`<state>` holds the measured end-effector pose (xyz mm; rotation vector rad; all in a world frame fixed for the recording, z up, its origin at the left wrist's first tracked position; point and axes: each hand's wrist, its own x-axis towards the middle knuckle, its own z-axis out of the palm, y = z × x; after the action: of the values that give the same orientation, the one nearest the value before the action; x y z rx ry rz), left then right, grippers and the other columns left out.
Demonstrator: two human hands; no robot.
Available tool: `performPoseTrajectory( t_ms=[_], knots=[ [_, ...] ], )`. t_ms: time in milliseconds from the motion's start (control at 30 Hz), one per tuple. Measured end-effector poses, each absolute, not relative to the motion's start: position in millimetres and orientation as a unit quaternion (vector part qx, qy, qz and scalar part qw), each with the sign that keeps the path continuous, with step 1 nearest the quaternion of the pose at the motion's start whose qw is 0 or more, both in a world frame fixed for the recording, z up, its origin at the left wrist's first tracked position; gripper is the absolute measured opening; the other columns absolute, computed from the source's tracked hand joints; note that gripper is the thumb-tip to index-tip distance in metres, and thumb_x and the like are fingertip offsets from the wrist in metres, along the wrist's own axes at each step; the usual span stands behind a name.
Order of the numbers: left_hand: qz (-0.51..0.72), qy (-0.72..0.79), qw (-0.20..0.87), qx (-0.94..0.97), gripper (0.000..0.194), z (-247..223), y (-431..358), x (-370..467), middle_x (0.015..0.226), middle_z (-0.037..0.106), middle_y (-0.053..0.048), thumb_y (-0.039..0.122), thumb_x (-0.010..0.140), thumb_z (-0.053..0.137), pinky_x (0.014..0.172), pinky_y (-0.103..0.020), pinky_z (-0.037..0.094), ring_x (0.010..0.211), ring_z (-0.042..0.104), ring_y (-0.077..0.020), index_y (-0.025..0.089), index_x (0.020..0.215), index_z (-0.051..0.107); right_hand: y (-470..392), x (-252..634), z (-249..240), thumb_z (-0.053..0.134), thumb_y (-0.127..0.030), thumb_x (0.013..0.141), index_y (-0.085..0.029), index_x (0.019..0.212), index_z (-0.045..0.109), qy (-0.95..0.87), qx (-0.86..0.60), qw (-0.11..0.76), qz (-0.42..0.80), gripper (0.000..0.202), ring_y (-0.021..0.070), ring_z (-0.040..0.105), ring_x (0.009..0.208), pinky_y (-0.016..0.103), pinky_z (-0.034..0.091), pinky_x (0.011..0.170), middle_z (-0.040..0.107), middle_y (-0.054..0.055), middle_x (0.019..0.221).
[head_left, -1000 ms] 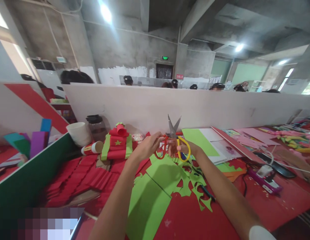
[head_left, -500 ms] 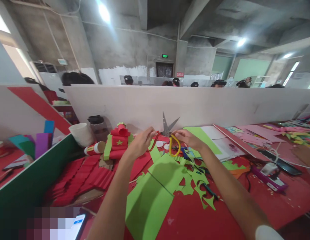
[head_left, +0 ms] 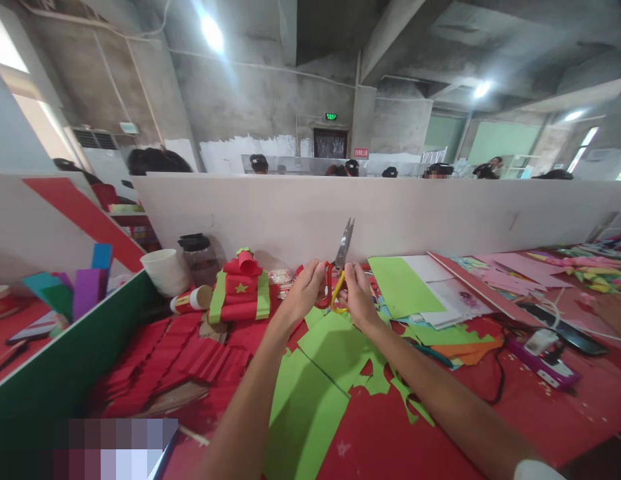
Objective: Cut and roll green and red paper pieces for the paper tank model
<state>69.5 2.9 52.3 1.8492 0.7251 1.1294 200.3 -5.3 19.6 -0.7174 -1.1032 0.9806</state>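
A pair of scissors (head_left: 344,243) points up and away from me, its blades nearly closed. My left hand (head_left: 310,283) grips the red handle loop, and my right hand (head_left: 359,287) grips the yellow one. Both hands are closed and held over the table, close together. Below them lie green paper sheets (head_left: 310,393) with star-like cut-out gaps and scraps (head_left: 373,381). To the left, a red and green paper model (head_left: 241,288) bears a yellow star. Folded red paper strips (head_left: 165,360) spread in front of it.
A white paper roll (head_left: 165,272), a dark-lidded jar (head_left: 195,257) and a small tube (head_left: 191,299) stand at the left beside a green divider (head_left: 75,353). A white partition (head_left: 270,213) rises behind. At right lie paper sheets (head_left: 410,287), a purple box (head_left: 543,363) and a black phone (head_left: 565,330).
The scissor blades have swung from wide apart to nearly closed. My two hands have come closer together, bringing the red and yellow handles near each other.
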Motion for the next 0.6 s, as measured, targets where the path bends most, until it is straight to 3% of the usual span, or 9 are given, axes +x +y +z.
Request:
performPoseTrajectory(
  t_ms=[100, 267, 400, 500, 600],
  knots=[
    [0.415, 0.264, 0.468, 0.734, 0.038, 51, 7, 63, 0.061, 0.024, 0.008, 0.054, 0.095, 0.036, 0.045, -0.021, 0.029, 0.048, 0.025, -0.0079, 0.022, 0.075, 0.032, -5, 201, 16, 0.055, -0.058, 0.086, -0.024, 0.081, 0.041, -0.512, -0.338, 0.647, 0.453, 0.037, 0.0063, 0.031, 0.042, 0.017, 0.026, 0.035, 0.035, -0.008, 0.061],
    [0.382, 0.299, 0.424, 0.765, 0.039, 52, 11, 52, 0.061, 0.036, 0.006, 0.053, 0.095, 0.038, 0.046, -0.022, 0.032, 0.050, 0.034, -0.0092, 0.020, 0.074, 0.039, -1, 201, 8, 0.054, -0.057, 0.087, -0.024, 0.086, 0.043, -0.536, -0.360, 0.625, 0.439, 0.034, 0.0073, 0.037, 0.046, 0.019, 0.032, 0.040, 0.042, -0.006, 0.069],
    [0.421, 0.304, 0.380, 0.766, 0.036, 54, 11, 47, 0.072, 0.055, 0.000, 0.049, 0.094, 0.045, 0.063, -0.025, 0.044, 0.067, 0.051, -0.0126, 0.017, 0.080, 0.053, -3, 202, 11, 0.054, -0.055, 0.087, -0.023, 0.086, 0.047, -0.589, -0.359, 0.597, 0.409, 0.032, 0.0101, 0.037, 0.050, 0.021, 0.031, 0.043, 0.041, -0.005, 0.065],
    [0.477, 0.268, 0.455, 0.703, 0.038, 57, 8, 46, 0.096, 0.067, -0.007, 0.050, 0.092, 0.048, 0.079, -0.028, 0.048, 0.090, 0.061, -0.0172, 0.016, 0.098, 0.062, -10, 201, 16, 0.057, -0.052, 0.087, -0.021, 0.081, 0.050, -0.657, -0.339, 0.539, 0.404, 0.032, 0.0105, 0.035, 0.051, 0.023, 0.028, 0.045, 0.041, -0.004, 0.063],
    [0.507, 0.215, 0.558, 0.621, 0.042, 59, 5, 45, 0.105, 0.070, -0.011, 0.050, 0.091, 0.052, 0.078, -0.028, 0.051, 0.091, 0.065, -0.0182, 0.015, 0.110, 0.064, -18, 199, 19, 0.056, -0.049, 0.089, -0.020, 0.076, 0.050, -0.710, -0.308, 0.486, 0.406, 0.032, 0.0101, 0.034, 0.052, 0.024, 0.027, 0.047, 0.043, -0.004, 0.064]
  ],
)
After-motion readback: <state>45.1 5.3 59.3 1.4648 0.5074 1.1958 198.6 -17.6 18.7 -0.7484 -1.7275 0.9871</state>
